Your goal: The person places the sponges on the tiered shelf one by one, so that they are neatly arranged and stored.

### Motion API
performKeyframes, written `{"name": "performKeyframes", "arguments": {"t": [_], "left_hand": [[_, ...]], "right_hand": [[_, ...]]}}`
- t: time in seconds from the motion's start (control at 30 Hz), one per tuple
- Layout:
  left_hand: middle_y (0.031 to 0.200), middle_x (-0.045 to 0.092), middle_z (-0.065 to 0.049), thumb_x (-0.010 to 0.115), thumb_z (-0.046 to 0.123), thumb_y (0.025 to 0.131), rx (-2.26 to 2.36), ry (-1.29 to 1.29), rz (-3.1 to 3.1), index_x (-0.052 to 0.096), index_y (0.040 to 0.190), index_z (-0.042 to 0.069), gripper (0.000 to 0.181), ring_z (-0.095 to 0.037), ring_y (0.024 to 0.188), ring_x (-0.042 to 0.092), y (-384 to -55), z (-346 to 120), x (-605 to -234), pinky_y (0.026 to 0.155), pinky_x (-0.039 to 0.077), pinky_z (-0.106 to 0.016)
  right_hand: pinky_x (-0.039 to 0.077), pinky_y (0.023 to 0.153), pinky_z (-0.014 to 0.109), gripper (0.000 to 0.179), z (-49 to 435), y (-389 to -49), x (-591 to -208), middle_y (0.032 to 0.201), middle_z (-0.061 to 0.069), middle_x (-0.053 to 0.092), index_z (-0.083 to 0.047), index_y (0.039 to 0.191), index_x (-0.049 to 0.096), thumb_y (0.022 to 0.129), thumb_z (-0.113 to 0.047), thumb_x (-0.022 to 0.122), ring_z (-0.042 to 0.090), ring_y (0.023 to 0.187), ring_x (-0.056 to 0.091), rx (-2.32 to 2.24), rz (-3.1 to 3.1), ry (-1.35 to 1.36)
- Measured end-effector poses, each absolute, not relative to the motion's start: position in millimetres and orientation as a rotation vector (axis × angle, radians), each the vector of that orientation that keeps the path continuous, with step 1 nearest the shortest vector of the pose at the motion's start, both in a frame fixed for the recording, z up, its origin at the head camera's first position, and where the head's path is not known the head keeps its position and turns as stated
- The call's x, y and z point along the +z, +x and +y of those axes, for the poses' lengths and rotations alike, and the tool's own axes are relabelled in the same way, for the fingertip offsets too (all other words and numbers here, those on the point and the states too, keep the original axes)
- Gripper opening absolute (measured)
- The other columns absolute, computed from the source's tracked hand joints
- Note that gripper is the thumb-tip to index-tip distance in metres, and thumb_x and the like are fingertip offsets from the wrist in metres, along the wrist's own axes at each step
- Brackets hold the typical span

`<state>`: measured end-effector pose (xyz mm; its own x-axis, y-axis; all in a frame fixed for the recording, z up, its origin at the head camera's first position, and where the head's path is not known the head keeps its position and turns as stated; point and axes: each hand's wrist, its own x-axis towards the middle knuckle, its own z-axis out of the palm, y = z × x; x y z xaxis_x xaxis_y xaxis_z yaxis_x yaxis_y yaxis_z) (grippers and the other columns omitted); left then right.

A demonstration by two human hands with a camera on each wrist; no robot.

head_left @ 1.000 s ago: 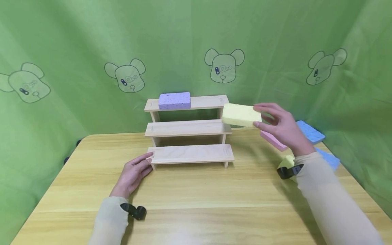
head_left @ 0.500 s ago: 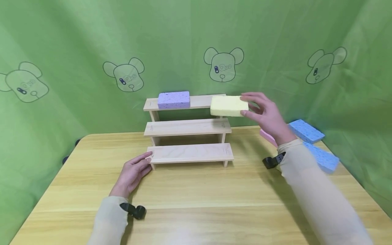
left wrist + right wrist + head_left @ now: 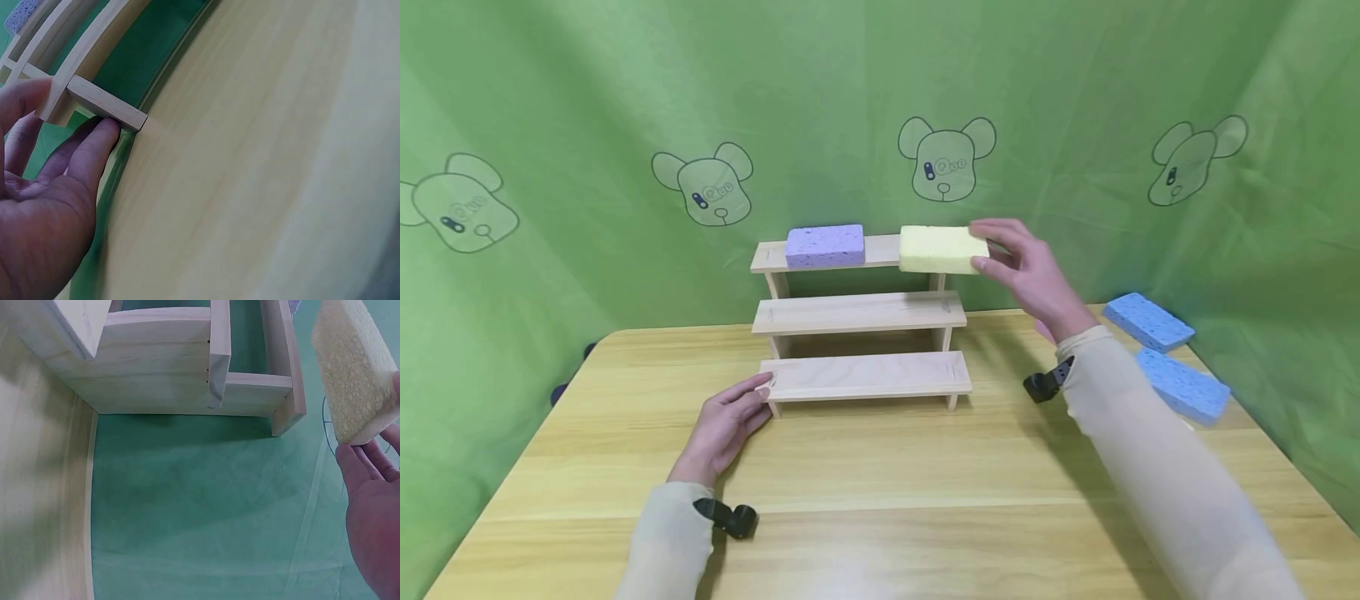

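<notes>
In the head view, my right hand (image 3: 1026, 271) pinches a pale yellow sponge (image 3: 942, 249) by its right end, thumb in front and fingers behind. This sponge is over the right part of the top step of a three-tier wooden display stand (image 3: 865, 377); the right wrist view shows a gap between the sponge (image 3: 356, 372) and the step. A speckled purple sponge (image 3: 825, 247) lies on the left of the top step. My left hand (image 3: 721, 429) holds the stand's bottom step at its left end; in the left wrist view its fingers (image 3: 94, 150) touch the leg.
Two blue sponges (image 3: 1148, 322) (image 3: 1183, 387) lie on the right of the wooden table (image 3: 865, 533). A bit of a pink sponge (image 3: 1043, 331) shows behind my right wrist. Green curtain (image 3: 820, 108) with bear-head drawings stands close behind the stand.
My right hand has carried the yellow sponge left and up, from beside the stand to over its top step. My left hand has stayed on the bottom step.
</notes>
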<state>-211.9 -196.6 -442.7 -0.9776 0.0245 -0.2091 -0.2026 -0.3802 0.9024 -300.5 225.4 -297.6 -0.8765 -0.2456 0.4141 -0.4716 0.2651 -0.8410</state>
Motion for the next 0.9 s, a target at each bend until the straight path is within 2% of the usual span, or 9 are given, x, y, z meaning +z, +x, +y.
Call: {"name": "performKeyframes", "arguments": {"t": [0.3,0.5,0.67,0.9], "left_hand": [[0.149,0.039,-0.019,0.063,-0.002,0.093,2.483,-0.242,1.672,0.060,0.130,-0.001,0.037,-0.024,0.116,0.060,-211.4,-197.8,-440.9,0.099,0.050,-0.035],[0.149,0.038,-0.020,0.063,-0.002,0.093,2.475,-0.238,1.680,0.059,0.131,-0.002,0.038,-0.025,0.116,0.060,-210.7,-199.5,-440.7,0.099,0.050,-0.035],[0.148,0.039,-0.019,0.061,-0.003,0.094,2.483,-0.243,1.684,0.058,0.132,-0.003,0.038,-0.024,0.113,0.061,-210.3,-198.8,-441.1,0.099,0.050,-0.035],[0.150,0.037,-0.018,0.061,-0.002,0.094,2.472,-0.247,1.682,0.050,0.137,-0.006,0.045,-0.030,0.125,0.052,-211.0,-194.7,-442.6,0.100,0.049,-0.035]], "right_hand": [[0.029,0.116,0.040,0.051,214.8,-313.7,-293.2,0.145,0.002,0.042,-0.007,0.141,0.051,0.095,-0.019,0.067,0.023,0.135,0.039,1.570,-2.415,0.675],[0.031,0.115,0.035,0.049,207.1,-324.7,-293.8,0.145,0.003,0.042,-0.005,0.140,0.052,0.095,-0.017,0.066,0.022,0.134,0.040,1.543,-2.430,0.685],[0.031,0.115,0.038,0.048,201.1,-331.8,-295.5,0.145,0.004,0.042,-0.003,0.140,0.051,0.095,-0.014,0.065,0.024,0.133,0.041,1.561,-2.428,0.678],[0.032,0.115,0.034,0.047,198.3,-338.4,-297.4,0.145,0.007,0.041,-0.001,0.141,0.050,0.097,-0.011,0.062,0.025,0.134,0.039,1.547,-2.440,0.656]]}}
